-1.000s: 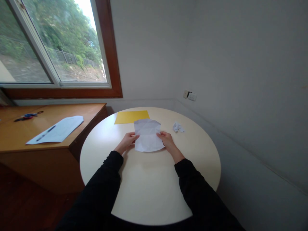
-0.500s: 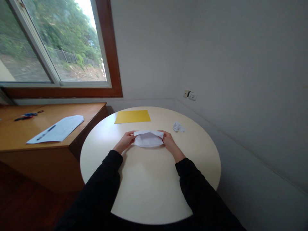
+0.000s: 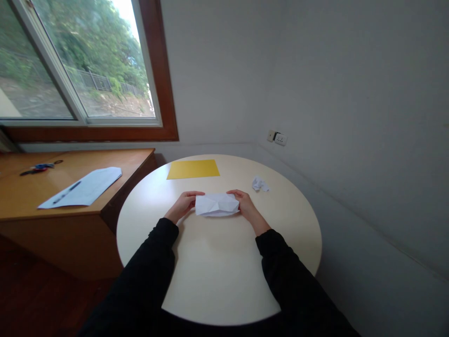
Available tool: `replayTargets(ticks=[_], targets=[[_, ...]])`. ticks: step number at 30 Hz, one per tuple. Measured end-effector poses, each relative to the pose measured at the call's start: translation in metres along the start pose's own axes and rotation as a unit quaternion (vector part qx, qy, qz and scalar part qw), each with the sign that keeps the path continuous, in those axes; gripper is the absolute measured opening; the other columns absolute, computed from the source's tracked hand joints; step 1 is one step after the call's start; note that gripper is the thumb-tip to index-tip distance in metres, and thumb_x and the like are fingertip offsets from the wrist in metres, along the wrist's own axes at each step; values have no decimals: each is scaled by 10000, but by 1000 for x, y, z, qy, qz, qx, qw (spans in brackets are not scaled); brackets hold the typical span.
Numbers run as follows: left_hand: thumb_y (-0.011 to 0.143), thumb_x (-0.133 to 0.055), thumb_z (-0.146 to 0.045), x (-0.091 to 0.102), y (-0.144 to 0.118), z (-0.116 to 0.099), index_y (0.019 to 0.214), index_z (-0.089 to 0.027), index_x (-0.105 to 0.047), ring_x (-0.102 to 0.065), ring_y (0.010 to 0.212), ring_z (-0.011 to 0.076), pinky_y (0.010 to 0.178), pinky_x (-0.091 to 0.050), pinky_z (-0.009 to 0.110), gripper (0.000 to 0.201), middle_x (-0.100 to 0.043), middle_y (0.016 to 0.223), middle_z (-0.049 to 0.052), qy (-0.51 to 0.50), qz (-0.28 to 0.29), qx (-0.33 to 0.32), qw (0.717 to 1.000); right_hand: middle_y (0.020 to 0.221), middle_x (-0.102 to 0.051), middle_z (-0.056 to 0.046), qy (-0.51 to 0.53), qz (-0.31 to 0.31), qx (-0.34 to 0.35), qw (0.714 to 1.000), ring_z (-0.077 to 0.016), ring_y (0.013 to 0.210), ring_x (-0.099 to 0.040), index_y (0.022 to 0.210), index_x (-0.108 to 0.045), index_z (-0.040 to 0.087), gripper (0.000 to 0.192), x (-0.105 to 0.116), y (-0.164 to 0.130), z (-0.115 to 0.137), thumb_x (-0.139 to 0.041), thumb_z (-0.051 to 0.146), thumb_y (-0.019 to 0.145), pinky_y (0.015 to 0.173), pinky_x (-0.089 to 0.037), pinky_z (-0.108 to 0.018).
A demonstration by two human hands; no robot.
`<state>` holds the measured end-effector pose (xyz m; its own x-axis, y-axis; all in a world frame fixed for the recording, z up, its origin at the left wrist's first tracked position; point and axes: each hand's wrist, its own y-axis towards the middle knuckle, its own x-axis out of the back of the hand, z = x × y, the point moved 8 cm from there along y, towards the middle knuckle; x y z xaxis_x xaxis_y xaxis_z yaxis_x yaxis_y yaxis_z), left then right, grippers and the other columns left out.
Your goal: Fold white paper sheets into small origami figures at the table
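A sheet of white paper (image 3: 216,204), folded and marked with creases that meet near its middle, is held low over the round table (image 3: 220,267). My left hand (image 3: 187,204) grips its left end, with the fingers along the upper corner. At the right end my right hand (image 3: 242,202) pinches the paper, its index finger over the top edge. A narrow gap shows along the near lower edge, so the layers are slightly apart there. The fingertips behind the paper are hidden.
A yellow sheet (image 3: 193,169) lies at the table's far left. Crumpled white paper (image 3: 260,184) sits at the far right. On the wooden desk (image 3: 21,196) to the left are papers (image 3: 94,185), a pen (image 3: 67,192) and scissors (image 3: 40,167). A wall socket (image 3: 280,138) is behind.
The paper's raised upper flap has come down toward me, and the open pocket has flattened into a creased face. Both hands stay at its ends.
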<state>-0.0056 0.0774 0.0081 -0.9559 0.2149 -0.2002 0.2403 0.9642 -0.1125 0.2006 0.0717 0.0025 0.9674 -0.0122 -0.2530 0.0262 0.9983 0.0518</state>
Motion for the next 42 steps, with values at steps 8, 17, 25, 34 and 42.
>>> replayTargets(ticks=[8,17,25,34,42], targets=[[589,-552,-103,0,-1,-1,764,-89,-661,-602,637,140,628,-462,251,207,-665,711,80,-10,3,-1,1000,571,-619,9,28,6,-22,999,-127,542,-540,622,-635,168,169,-5,-1,-3,-592,181,459,518,-371,-242],[592,-496,-96,0,-1,-1,744,-92,-666,-596,629,135,612,-455,238,228,-668,711,76,-18,4,0,1000,514,-596,21,41,10,-29,999,-122,510,-534,570,-611,167,145,-4,0,-7,-581,140,431,499,-362,-234],[656,-464,-194,2,8,12,746,-89,-667,-570,565,113,559,-437,216,246,-634,650,63,-61,30,48,997,545,-615,5,39,0,-31,999,-130,531,-548,571,-629,159,145,0,4,-10,-591,158,431,529,-385,-247],[599,-700,-366,5,4,7,701,-103,-656,-449,457,69,446,-326,208,285,-553,547,14,45,-7,-5,999,560,-616,-1,21,13,-40,999,-127,540,-537,623,-655,154,186,0,4,-11,-568,159,459,523,-372,-241],[518,-728,-259,6,7,9,667,-119,-608,-446,453,65,439,-298,202,237,-539,545,-6,55,-17,-26,998,551,-602,8,-12,29,-26,999,-113,527,-524,637,-659,154,179,0,7,-14,-553,163,493,518,-361,-229]])
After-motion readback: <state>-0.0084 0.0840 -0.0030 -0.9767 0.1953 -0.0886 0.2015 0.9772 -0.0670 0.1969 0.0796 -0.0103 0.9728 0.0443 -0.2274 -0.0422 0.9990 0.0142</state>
